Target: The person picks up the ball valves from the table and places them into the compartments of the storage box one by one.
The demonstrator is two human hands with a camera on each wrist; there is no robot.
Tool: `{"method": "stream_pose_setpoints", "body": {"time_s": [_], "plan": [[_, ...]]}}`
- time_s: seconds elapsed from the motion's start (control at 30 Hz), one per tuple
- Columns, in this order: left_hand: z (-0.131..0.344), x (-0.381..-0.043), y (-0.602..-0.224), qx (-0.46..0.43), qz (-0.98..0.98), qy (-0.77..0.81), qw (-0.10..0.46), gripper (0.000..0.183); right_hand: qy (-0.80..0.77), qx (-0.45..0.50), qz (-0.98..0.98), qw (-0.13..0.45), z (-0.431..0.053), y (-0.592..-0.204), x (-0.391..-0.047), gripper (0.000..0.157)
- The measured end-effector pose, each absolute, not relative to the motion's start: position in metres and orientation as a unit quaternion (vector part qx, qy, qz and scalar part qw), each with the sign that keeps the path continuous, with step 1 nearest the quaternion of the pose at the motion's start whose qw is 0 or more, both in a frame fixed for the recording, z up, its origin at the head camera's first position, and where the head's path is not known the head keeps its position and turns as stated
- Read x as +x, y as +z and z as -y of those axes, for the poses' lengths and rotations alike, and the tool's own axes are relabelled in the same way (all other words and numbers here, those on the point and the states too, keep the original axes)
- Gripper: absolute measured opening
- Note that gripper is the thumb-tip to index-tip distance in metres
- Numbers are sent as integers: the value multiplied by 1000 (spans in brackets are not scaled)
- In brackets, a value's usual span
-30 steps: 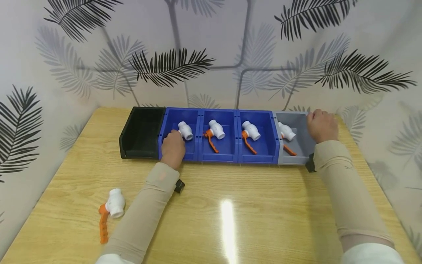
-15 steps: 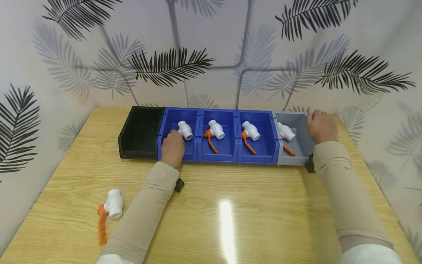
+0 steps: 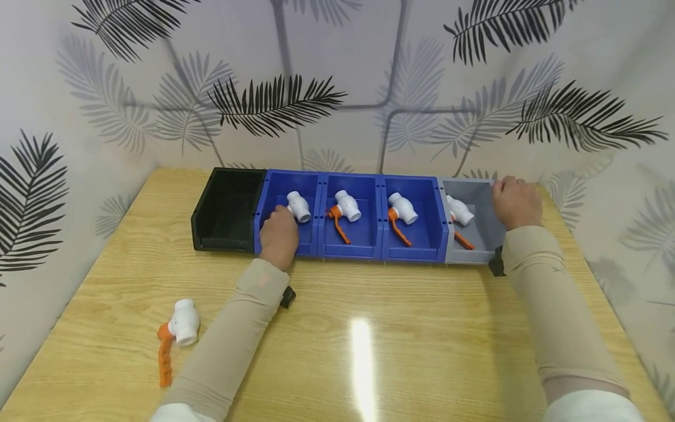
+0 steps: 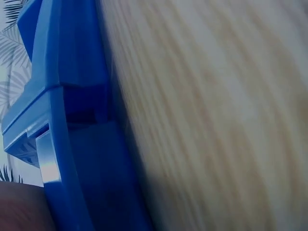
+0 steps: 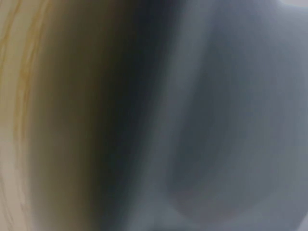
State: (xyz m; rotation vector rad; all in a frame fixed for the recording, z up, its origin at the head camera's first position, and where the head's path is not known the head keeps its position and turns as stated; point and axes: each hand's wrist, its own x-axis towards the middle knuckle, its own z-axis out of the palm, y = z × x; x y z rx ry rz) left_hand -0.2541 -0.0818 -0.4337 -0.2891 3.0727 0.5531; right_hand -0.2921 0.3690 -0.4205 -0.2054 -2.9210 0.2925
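Observation:
My left hand [image 3: 279,237] reaches into the leftmost blue bin [image 3: 308,251], fingers curled beside a white ball valve [image 3: 299,207]. The hand covers the valve's handle and appears to grip it; the fingertips are hidden. In the left wrist view, part of the hand [image 4: 24,207] shows beside the blue bin's front [image 4: 79,159]. My right hand [image 3: 518,203] grips the right wall of the grey bin [image 3: 487,234], fingers bent over its rim. Inside that bin, a ball valve [image 3: 460,211] lies at the left. The right wrist view is a blur of grey bin wall [image 5: 231,120].
More valves with orange handles lie in the middle blue bin [image 3: 348,206] and the right blue bin [image 3: 403,208]. A black bin [image 3: 229,211] ends the row at left. One loose valve [image 3: 186,322] lies on the wooden table [image 3: 422,340]. A leaf-patterned wall stands behind.

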Motion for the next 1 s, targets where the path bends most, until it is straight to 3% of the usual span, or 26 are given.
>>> {"method": "stream_pose_setpoints", "body": {"time_s": [0.17, 0.37, 0.47, 0.77, 1.0], "plan": [[89, -247, -433, -76, -982, 173, -3, 28, 97, -62, 988, 100, -367, -425, -296, 47], [96, -226, -410, -15, -986, 143, -79, 24, 104, -64, 988, 98, -367, -425, -297, 48], [103, -212, -391, 17, -984, 151, -92, 21, 108, -62, 987, 100, -370, -423, -296, 48], [155, -163, -351, 28, -981, 192, -27, 19, 110, -52, 987, 102, -376, -425, -294, 50], [214, -125, -355, 22, -979, 201, 37, 29, 110, -52, 988, 98, -372, -422, -293, 52]]}}
